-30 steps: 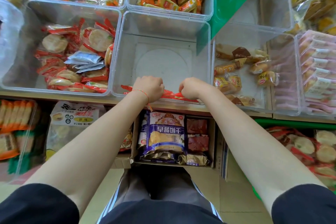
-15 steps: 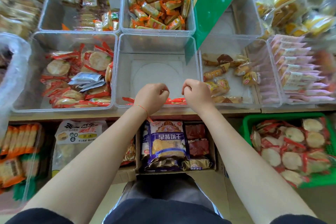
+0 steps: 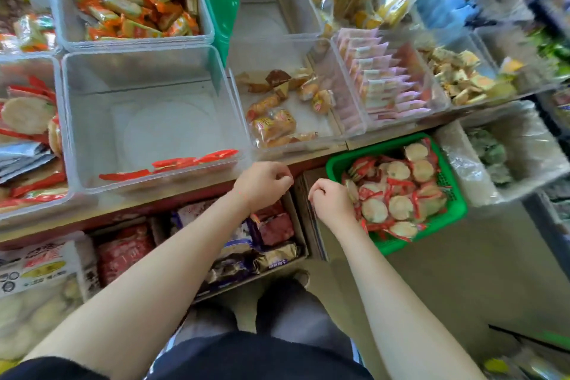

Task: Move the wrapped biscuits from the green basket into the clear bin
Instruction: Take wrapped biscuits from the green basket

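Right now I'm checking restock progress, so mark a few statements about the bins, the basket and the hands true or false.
1. The clear bin holds a few red-wrapped biscuits along its near wall. True.
2. The green basket is empty. False: it is full of wrapped biscuits.
3. The left hand carries a biscuit pack. False: its fingers are curled and nothing shows in them.
4. The right hand is at the basket's left edge, beside the biscuits. True.
5. The green basket sits on the shelf among the bins. False: it sits lower, in front of the shelf.
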Demonstrator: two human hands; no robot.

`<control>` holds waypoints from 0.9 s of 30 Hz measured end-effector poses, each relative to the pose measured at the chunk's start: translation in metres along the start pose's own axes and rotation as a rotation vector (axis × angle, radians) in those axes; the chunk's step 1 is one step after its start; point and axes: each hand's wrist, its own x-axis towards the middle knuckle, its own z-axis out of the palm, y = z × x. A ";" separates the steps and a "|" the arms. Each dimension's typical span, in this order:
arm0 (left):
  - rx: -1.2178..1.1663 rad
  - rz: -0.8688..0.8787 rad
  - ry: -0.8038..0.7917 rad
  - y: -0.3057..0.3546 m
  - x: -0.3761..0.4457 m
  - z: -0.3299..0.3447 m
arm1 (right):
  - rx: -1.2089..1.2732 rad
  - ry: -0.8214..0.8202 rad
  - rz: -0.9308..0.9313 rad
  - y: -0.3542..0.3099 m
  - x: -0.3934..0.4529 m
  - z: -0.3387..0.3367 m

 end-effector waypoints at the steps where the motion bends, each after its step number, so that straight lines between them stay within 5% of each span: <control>1: 0.006 -0.014 -0.014 0.006 0.002 0.006 | 0.008 0.002 0.014 0.012 0.004 -0.004; 16: 0.039 -0.401 -0.044 0.120 0.145 0.174 | -0.070 -0.107 0.057 0.226 0.185 -0.109; 22: -0.013 -0.503 -0.060 0.153 0.184 0.201 | -0.333 -0.194 -0.005 0.263 0.241 -0.129; 27: -0.041 -0.582 -0.021 0.151 0.193 0.207 | -0.278 -0.374 0.172 0.287 0.256 -0.128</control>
